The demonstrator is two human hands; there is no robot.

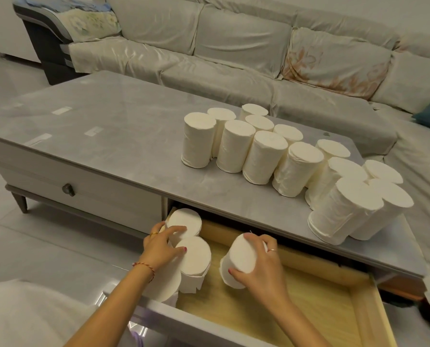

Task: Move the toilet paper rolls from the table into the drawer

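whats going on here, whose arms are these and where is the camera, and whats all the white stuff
There is no machine here. The single picture comes from a camera worn on a person's head, looking forward and down, so the two bare arms at the bottom are that person's own.

The white cylinders are toilet paper rolls on the table, standing upright in a cluster on a grey coffee table. Behind it is a sofa under pale covers.

Below the tabletop a wooden drawer is pulled open. A few rolls in the drawer already stand at its left end. The left hand rests on those, steadying them. The right hand has its grip around one more roll, tilted over the open drawer and about to go in.
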